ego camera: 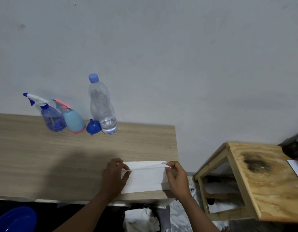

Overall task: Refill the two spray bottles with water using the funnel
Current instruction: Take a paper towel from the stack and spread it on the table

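Against the wall at the back of the wooden table (pixel 44 156) stand a clear blue spray bottle (pixel 52 120) and, beside it on the right, a light-blue spray bottle with a pink trigger (pixel 74 119). A blue funnel (pixel 93 127) rests upside down next to a tall clear water bottle (pixel 103 106) with a blue cap; water fills only its bottom. Near the table's front edge lies a white paper towel (pixel 144 177). My left hand (pixel 114 177) pinches its left edge and my right hand (pixel 175 177) pinches its right edge, lifting a fold.
A wooden stool (pixel 265 190) with a dark scorch mark stands to the right of the table, with a dark object (pixel 293 149) at its far corner. A blue basin (pixel 16 218) sits low at the bottom left. White cloth (pixel 141 218) lies under the table's front edge.
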The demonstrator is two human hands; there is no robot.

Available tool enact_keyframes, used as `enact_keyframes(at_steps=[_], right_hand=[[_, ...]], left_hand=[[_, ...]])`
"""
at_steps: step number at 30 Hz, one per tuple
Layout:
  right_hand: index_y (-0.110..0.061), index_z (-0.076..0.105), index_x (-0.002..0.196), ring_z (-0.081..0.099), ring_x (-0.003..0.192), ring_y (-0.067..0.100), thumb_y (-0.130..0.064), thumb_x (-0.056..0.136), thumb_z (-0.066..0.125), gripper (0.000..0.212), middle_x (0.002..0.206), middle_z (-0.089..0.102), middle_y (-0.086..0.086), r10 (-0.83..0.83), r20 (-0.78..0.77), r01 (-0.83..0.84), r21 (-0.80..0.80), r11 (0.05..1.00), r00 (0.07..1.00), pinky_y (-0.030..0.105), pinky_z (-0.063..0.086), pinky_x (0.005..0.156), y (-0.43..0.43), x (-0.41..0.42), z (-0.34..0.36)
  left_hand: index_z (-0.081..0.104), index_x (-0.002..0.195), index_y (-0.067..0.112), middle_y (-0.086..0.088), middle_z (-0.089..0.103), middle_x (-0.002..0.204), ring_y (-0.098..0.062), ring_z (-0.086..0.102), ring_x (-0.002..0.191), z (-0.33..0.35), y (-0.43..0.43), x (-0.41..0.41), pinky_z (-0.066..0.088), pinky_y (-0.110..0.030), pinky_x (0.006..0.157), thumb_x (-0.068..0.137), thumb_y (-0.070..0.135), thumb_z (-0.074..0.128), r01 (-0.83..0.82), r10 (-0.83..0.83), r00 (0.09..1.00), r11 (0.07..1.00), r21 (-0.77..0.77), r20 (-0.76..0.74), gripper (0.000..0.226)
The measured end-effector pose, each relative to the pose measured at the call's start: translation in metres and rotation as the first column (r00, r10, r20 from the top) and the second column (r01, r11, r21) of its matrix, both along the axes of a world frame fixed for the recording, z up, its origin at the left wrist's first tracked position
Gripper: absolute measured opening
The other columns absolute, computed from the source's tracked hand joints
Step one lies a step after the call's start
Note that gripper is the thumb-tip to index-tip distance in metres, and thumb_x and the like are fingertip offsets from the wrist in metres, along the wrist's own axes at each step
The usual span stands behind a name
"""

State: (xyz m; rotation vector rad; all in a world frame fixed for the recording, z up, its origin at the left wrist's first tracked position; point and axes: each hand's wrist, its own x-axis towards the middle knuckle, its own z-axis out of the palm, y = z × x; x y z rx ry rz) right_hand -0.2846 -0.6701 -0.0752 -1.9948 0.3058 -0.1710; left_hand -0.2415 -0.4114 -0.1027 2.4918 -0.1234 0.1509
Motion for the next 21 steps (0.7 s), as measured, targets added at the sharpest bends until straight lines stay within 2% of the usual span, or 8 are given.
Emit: enact_keyframes(at_steps=[3,6,8,11,14,18,20,21], right_hand=[[-0.023,0.059,0.099,0.06,0.071,0.001,-0.014,0.097,0.061,0.009,0.082,0.065,-0.006,-0.044,-0.01,0.045,0.15,0.988,0.999,0.018,0.048,0.067,0.001,0.003,0.012],[-0.026,0.051,0.107,0.048,0.056,0.009,-0.017,0.095,0.064,0.02,0.067,0.052,0.0,-0.086,-0.044,0.094,0.263,0.96,0.995,0.024,0.043,0.057,0.0,0.009,0.018],[-0.025,0.047,0.105,0.044,0.056,0.016,-0.019,0.095,0.065,0.021,0.066,0.048,0.004,-0.098,-0.062,0.113,0.312,0.943,0.993,0.028,0.041,0.054,0.001,0.013,0.024],[-0.015,0.051,0.095,0.042,0.061,0.016,-0.014,0.095,0.064,0.013,0.07,0.045,0.003,-0.094,-0.026,0.097,0.329,0.939,0.995,0.021,0.04,0.055,0.0,0.019,0.035],[-0.016,0.068,0.089,0.051,0.07,0.013,-0.01,0.092,0.067,0.007,0.079,0.059,0.0,-0.041,-0.034,0.05,0.357,0.933,0.999,0.025,0.044,0.065,-0.002,0.023,0.043],[-0.032,0.076,0.099,0.043,0.064,0.021,-0.015,0.087,0.075,0.021,0.067,0.051,0.014,0.04,-0.078,-0.008,0.368,0.93,0.996,0.034,0.046,0.067,-0.007,0.025,0.053],[-0.04,0.071,0.11,0.049,0.072,0.024,-0.022,0.084,0.078,0.033,0.085,0.059,0.038,0.082,-0.088,-0.043,0.372,0.927,0.993,0.044,0.055,0.076,-0.009,0.029,0.058],[-0.044,0.068,0.115,0.053,0.076,0.025,-0.024,0.081,0.08,0.041,0.098,0.061,0.04,0.118,-0.084,-0.08,0.367,0.927,0.989,0.05,0.056,0.081,-0.01,0.03,0.061]], left_hand=[[0.062,0.079,0.034,0.008,0.059,0.112,-0.014,0.053,0.103,0.011,0.0,-0.002,0.04,-0.038,0.085,0.073,0.041,0.066,-0.015,0.022,0.998,0.993,-0.114,0.055,0.01],[0.059,0.075,0.023,0.008,0.063,0.081,-0.01,0.058,0.076,0.037,-0.009,0.002,0.043,-0.029,0.07,0.082,0.035,0.068,-0.104,0.077,0.993,0.93,-0.353,-0.088,0.017],[0.054,0.07,0.017,0.006,0.057,0.066,-0.005,0.053,0.06,0.05,-0.015,0.007,0.039,-0.02,0.057,0.087,0.019,0.071,-0.16,0.099,0.98,0.905,-0.394,-0.171,0.024],[0.054,0.08,0.008,-0.006,0.058,0.073,-0.016,0.054,0.064,0.064,-0.02,0.014,0.038,-0.013,0.055,0.087,0.01,0.07,-0.179,0.13,0.982,0.881,-0.439,-0.14,0.018],[0.053,0.08,0.011,-0.009,0.058,0.071,-0.013,0.05,0.06,0.071,-0.018,0.02,0.041,-0.026,0.061,0.088,0.001,0.065,-0.17,0.112,0.983,0.857,-0.487,-0.145,0.017],[0.067,0.094,0.027,0.006,0.072,0.093,-0.008,0.068,0.084,0.082,-0.011,0.024,0.055,-0.03,0.078,0.087,0.0,0.062,-0.145,0.003,0.971,0.801,-0.581,-0.238,0.028],[0.067,0.112,0.024,0.009,0.072,0.11,-0.005,0.068,0.101,0.092,-0.007,0.024,0.055,-0.027,0.09,0.085,-0.004,0.065,-0.099,-0.083,0.965,0.763,-0.639,-0.248,0.038],[0.064,0.119,0.023,0.011,0.07,0.114,-0.004,0.067,0.106,0.097,-0.005,0.025,0.054,-0.025,0.092,0.084,-0.006,0.066,-0.062,-0.135,0.96,0.753,-0.655,-0.247,0.045]])
